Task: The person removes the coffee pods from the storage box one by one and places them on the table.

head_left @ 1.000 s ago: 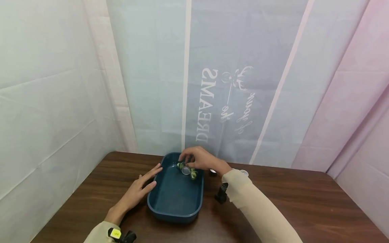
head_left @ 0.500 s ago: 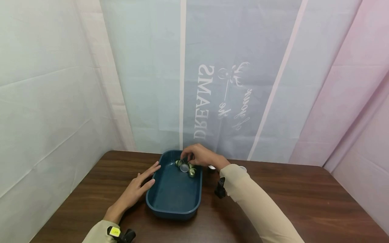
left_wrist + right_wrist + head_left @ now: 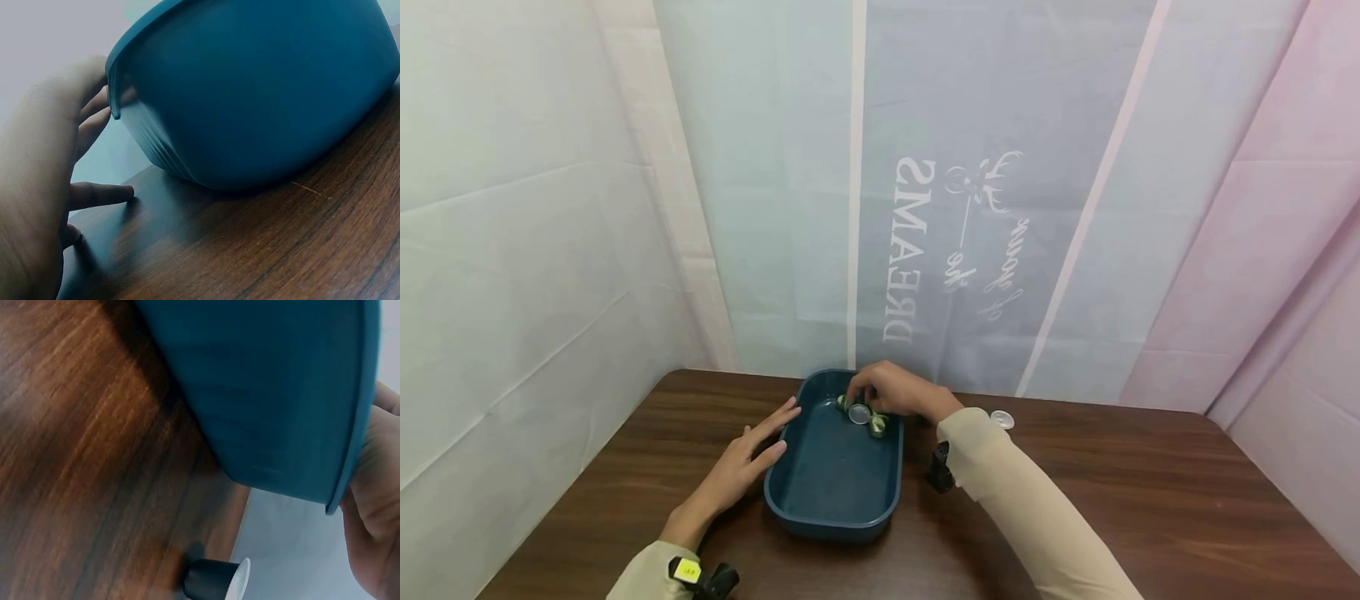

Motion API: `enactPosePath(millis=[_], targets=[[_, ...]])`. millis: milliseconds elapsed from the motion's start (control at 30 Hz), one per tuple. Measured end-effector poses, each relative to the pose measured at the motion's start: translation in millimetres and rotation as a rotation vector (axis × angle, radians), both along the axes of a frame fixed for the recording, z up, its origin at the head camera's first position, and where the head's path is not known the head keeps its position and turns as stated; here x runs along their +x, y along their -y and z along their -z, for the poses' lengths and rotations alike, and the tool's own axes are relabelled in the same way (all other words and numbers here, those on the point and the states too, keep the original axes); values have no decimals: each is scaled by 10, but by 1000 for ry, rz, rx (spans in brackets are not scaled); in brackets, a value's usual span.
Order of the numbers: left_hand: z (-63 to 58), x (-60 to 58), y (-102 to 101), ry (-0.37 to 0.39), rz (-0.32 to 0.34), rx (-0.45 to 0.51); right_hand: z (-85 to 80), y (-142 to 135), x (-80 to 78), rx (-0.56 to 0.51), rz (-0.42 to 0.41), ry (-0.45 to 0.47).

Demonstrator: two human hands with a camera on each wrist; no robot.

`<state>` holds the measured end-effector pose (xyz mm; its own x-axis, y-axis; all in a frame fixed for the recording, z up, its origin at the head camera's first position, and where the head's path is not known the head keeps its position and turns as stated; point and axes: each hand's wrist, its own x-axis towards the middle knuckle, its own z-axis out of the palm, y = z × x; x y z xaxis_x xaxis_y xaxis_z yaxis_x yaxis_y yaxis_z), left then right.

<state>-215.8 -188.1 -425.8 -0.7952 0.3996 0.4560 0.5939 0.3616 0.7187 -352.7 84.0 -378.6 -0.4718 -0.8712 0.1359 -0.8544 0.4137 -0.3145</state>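
There's your left hand (image 3: 47,162) at the left edge, upper fingers up at the rim of the blue tub (image 3: 262,94), one lower finger pointing straight toward its base. The tub fills the top, looming over the dark wood table (image 3: 281,250), a pale scratch (image 3: 306,189) just beneath it!

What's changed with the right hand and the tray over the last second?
The right hand has dipped slightly lower over the green pods, its fingers closer together; whether they grip one is hidden. It now hides the dark cup from the head camera. The left hand stays at the rim of the tray; tray and pods look unmoved.
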Motion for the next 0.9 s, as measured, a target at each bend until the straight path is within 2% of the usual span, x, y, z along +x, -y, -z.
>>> enactPosePath(millis=[267, 500, 567, 767, 900], targets=[[-8, 5, -3, 7, 8, 4, 27, 49, 17, 14, 39, 21], [42, -16, 14, 1, 10, 6, 67, 140, 30, 107, 55, -44], [78, -40, 22, 4, 5, 3, 80, 165, 34, 124, 52, -44], [295, -202, 84, 3, -15, -20, 90, 218, 62, 104, 41, 28], [331, -227, 95, -1, -18, -25, 88, 243, 78, 109, 21, 36]])
